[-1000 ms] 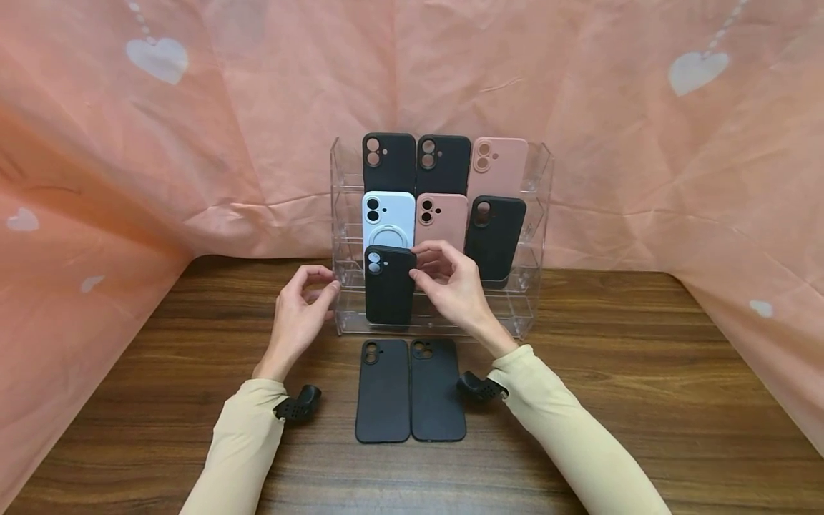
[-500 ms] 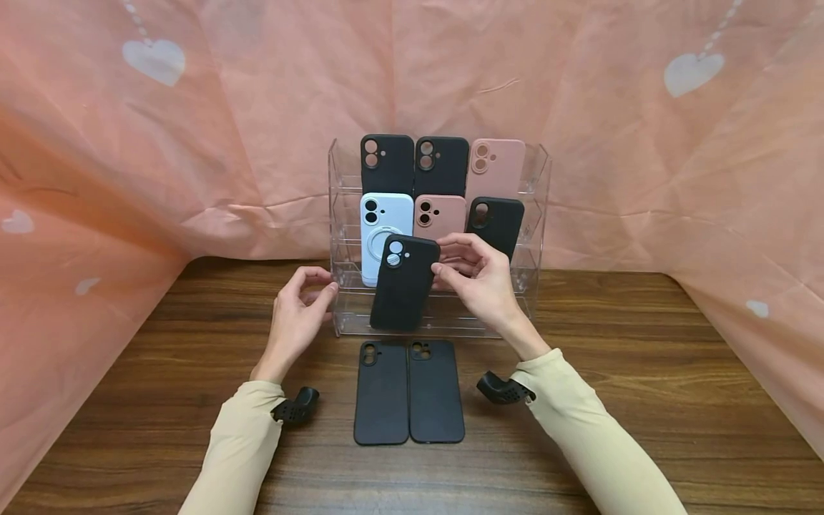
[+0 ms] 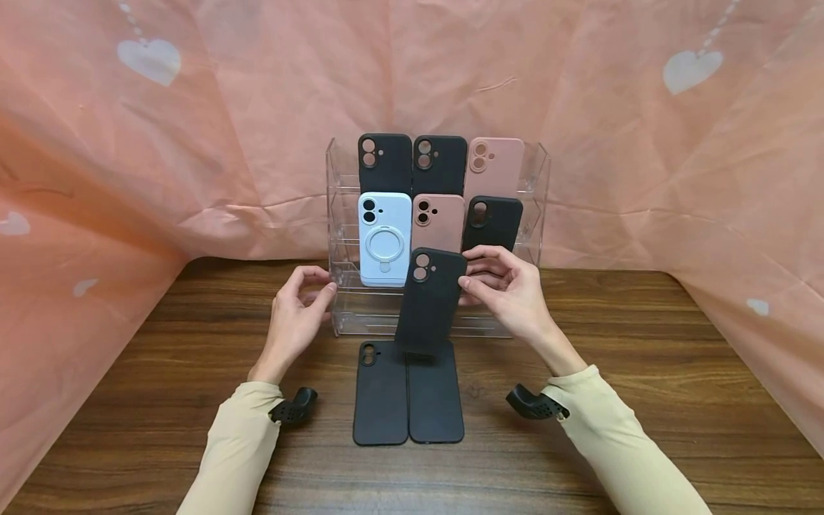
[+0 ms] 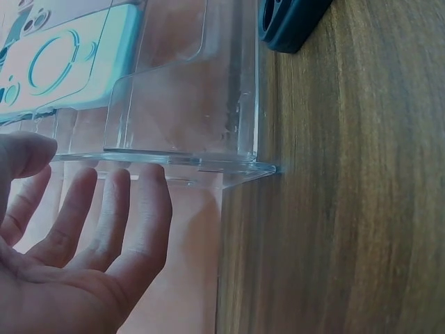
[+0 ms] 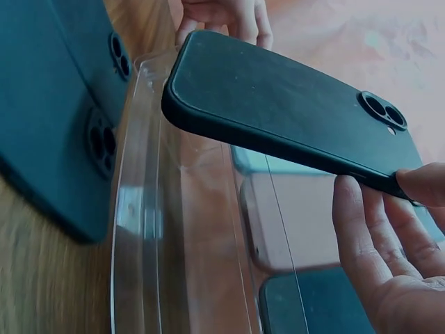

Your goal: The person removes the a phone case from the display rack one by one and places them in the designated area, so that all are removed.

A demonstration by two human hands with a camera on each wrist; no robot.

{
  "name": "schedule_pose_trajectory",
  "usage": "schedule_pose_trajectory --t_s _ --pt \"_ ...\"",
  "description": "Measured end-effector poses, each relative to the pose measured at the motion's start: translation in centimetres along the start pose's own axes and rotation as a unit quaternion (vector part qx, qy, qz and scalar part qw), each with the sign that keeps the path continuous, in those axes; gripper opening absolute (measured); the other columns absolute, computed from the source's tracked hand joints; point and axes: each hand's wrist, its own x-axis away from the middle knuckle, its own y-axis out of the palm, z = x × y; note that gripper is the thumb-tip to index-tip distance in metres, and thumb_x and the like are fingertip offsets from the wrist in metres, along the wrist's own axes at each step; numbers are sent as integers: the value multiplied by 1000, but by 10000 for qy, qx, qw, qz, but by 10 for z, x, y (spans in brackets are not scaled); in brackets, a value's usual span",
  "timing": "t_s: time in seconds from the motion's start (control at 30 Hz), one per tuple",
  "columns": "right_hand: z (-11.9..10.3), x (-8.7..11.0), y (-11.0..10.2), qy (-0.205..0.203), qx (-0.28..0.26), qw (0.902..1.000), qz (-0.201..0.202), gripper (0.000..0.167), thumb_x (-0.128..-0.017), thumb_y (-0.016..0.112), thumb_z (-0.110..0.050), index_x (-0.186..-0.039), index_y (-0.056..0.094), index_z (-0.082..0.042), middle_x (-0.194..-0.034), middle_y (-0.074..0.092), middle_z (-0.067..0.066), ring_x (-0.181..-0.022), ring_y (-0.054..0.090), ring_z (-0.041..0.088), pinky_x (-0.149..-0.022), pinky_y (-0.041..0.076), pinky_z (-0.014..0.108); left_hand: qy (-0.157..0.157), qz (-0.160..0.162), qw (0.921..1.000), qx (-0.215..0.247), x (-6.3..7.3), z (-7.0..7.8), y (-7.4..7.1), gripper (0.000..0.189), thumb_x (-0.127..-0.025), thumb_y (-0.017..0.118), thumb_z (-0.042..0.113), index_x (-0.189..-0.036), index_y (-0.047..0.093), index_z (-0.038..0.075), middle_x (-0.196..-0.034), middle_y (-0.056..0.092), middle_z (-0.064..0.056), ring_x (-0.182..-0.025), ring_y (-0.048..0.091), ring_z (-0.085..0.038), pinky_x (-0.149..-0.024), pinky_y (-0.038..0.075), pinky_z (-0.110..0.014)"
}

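Note:
My right hand (image 3: 511, 293) pinches a black phone case (image 3: 433, 297) by its right edge, thumb in front and fingers behind. Held tilted, the case has its lower end overlapping the top of a black phone case (image 3: 436, 400) on the table. Another black phone case (image 3: 381, 397) lies flat just left of that one. In the right wrist view, the held case (image 5: 264, 97) shows its two-hole camera cutout near the fingers. My left hand (image 3: 299, 307) touches the left side of a clear acrylic display stand (image 4: 181, 118) with bent fingertips, gripping no case.
On the stand's top tier stand two black cases (image 3: 385, 164) and a pink case (image 3: 496, 164). Below them are a white case (image 3: 385, 239) with a ring, a pink case (image 3: 439, 222) and a black case (image 3: 494, 222). A pink curtain (image 3: 270, 129) hangs behind the wooden table (image 3: 644, 372).
The right hand has brought the black case from the stand's lower front tier rightward and toward the person, tilting it and uncovering the white case. My left hand has stayed at the stand's side.

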Motion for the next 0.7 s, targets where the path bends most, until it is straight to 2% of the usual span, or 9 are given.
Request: schedule_pose_trajectory --t_s 0.33,0.47,0.7 --pt "1 19 -21 190 274 9994 -82 38 -88 69 14 -122 63 0 -97 72 0 -83 76 11 -68 66 41 -26 -4 10000 -9 0 -1 -1 26 -100 65 16 -122 57 5 -125 63 -15 -108 72 -33 -73 66 -42" --pt "3 25 -29 176 359 9991 -113 38 -87 69 15 -122 62 1 -96 72 -1 -81 76 10 -67 65 43 -11 -23 10000 -35 0 0 0 26 -100 65 16 -122 57 6 -125 64 -15 -108 72 -35 -73 66 -43" --pt "4 33 -39 129 503 9983 -272 38 -87 70 14 -121 63 0 -96 75 -4 -81 76 9 -66 65 39 47 26 9999 -85 0 3 1 26 -100 66 17 -122 58 8 -124 67 -14 -107 73 -32 -70 66 -40"
